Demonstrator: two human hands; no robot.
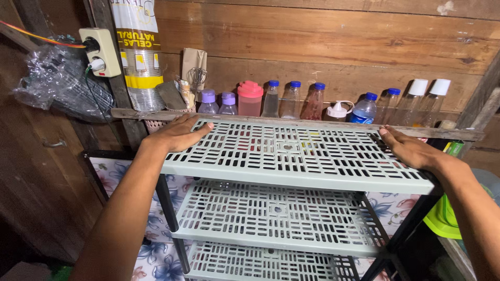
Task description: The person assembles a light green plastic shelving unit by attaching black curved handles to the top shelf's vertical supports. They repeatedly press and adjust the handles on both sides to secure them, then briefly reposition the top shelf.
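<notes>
Pale green slotted plastic rack [291, 208], three tiers, dead centre against the wooden plank wall [323, 36]. My left hand [179, 134] lies flat, fingers spread, on the top shelf [291, 156] at 9 o'clock; right hand [409, 148] flat at 3 o'clock. Plastic bottles [291, 100] line 12 o'clock. Looks like steadying; any shift needs even pressure.

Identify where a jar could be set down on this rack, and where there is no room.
The top slotted shelf is bare between the left hand and the right hand. The second shelf and third shelf look bare too. The wooden ledge behind is crowded with a row of bottles.
</notes>
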